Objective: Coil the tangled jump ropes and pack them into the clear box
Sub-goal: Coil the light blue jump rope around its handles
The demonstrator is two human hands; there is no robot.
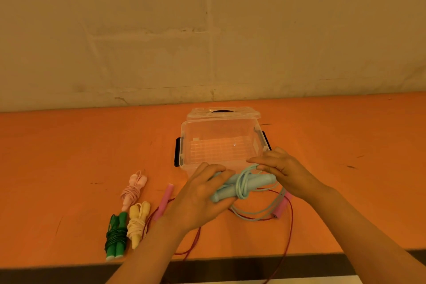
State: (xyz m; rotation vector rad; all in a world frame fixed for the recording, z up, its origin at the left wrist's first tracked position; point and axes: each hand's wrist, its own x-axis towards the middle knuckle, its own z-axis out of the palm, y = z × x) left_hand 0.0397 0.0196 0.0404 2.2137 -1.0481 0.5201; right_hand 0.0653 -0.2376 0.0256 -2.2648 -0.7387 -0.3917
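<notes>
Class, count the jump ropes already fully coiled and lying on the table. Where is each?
3, all left of the hands: pink bundle farthest back, yellow bundle nearer, green bundle beside it at the table's front edge.

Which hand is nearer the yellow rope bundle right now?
Left. The left hand grips the blue handles just right of the yellow rope. The right hand pinches the blue cord farther right, by the box.

Orange table (69, 145) against a stained wall (138, 18).
</notes>
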